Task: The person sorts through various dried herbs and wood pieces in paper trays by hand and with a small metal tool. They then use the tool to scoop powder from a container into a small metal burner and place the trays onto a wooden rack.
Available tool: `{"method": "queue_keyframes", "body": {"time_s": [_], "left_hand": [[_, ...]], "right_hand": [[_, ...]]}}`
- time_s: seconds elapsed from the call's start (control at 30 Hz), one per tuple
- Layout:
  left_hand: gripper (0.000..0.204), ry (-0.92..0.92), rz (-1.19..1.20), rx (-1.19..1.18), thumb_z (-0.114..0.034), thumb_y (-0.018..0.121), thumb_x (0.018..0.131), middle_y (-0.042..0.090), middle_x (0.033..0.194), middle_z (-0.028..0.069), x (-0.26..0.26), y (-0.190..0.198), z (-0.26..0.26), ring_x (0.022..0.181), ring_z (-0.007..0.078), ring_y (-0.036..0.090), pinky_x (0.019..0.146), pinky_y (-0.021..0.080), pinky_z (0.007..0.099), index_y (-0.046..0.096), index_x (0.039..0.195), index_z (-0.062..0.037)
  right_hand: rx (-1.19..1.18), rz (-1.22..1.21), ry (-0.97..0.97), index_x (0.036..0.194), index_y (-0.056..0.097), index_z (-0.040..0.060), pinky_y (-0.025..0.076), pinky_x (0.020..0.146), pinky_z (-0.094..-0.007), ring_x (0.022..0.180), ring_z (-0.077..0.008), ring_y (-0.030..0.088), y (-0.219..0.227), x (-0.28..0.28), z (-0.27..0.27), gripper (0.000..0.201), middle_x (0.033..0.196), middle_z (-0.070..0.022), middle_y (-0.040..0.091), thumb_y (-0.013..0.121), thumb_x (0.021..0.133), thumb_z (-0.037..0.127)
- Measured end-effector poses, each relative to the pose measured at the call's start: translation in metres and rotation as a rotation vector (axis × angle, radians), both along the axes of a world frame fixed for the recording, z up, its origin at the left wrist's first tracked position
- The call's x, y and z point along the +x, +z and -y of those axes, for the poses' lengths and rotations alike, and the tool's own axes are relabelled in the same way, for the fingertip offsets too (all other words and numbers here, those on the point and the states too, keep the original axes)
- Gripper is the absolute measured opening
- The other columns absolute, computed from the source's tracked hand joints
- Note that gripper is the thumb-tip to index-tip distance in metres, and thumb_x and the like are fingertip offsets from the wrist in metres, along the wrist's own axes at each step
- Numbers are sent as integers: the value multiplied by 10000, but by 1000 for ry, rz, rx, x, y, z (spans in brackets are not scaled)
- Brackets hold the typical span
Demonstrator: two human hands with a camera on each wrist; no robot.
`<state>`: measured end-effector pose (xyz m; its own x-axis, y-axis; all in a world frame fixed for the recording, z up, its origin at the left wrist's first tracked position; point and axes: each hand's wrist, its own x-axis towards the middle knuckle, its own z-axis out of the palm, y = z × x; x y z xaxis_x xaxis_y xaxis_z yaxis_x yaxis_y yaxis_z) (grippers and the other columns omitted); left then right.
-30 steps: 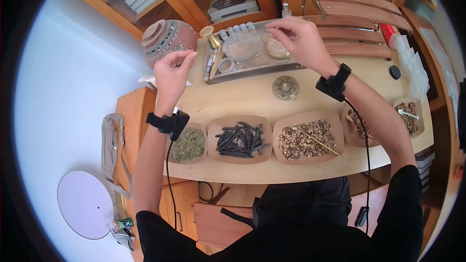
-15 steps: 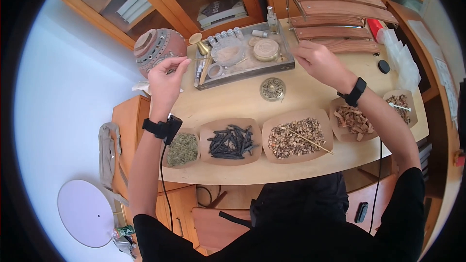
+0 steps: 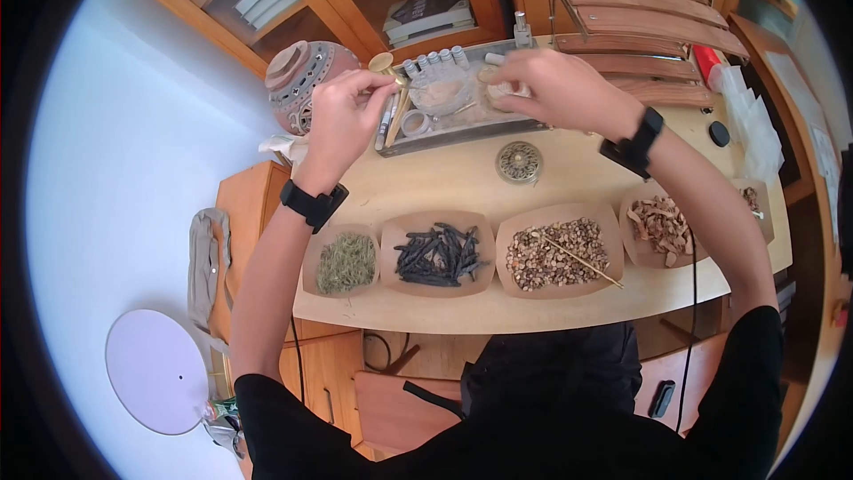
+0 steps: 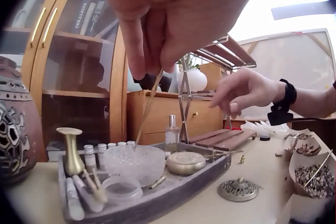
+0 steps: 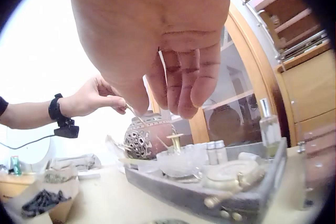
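My left hand (image 3: pixel 348 111) pinches a thin golden stick (image 4: pixel 149 106) between thumb and fingers. The stick slants down, its lower end at a clear glass bowl (image 4: pixel 134 162) of pale powder in a grey tray (image 3: pixel 458 134). My right hand (image 3: pixel 569 89) hovers over the tray's right part with fingers loosely bent and nothing in them. In the head view it partly covers a round brass tin (image 4: pixel 185 163). Beside the bowl stand several small capped vials (image 3: pixel 434 60), a small brass vase (image 4: pixel 72 148) and a round clear dish (image 4: pixel 122 189).
A pierced brass lid (image 3: pixel 519 162) lies before the tray. Along the front edge sit paper trays of green herb (image 3: pixel 346 263), dark pods (image 3: pixel 439 253), brown pieces (image 3: pixel 555 258) and reddish chips (image 3: pixel 660 224). A clay pot (image 3: pixel 311 76) stands left, a slatted wooden rack (image 3: pixel 649 28) back right.
My left hand has moved right with the stick, closer to the glass bowl. My right hand swung right, off the tray, then came back over its right part. The head view shifted slightly.
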<state>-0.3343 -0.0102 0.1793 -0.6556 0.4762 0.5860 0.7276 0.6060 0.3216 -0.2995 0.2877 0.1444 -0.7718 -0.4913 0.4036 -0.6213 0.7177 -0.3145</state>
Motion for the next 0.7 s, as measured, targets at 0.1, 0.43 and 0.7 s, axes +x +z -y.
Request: {"method": "queue_keyframes", "body": {"time_s": [0.1,0.43,0.7], "left_hand": [[126,-27,-16,29,-62,753,883,769,860,121,3,11,-18,767,148,746,707,601,265,762,954,41],[242,40,151,136,-128,746,901,768,934,121,-1,2,-8,836,152,733,752,584,264,736,1078,37],[386,52,251,-256,-207,717,886,628,1180,185,-7,-46,57,1181,364,553,1035,438,434,666,1202,8]], "right_hand": [[-124,-24,84,1092,719,44,541,697,-407,764,-319,681,13,-23,39,268,893,-140,689,716,896,228],[-308,69,39,1034,724,-50,567,660,-357,712,-232,716,-2,-73,89,263,777,-171,712,661,952,192],[-866,593,-28,1135,683,-83,599,795,-286,841,-166,714,-36,-111,75,337,971,-127,725,614,1032,230]]}}
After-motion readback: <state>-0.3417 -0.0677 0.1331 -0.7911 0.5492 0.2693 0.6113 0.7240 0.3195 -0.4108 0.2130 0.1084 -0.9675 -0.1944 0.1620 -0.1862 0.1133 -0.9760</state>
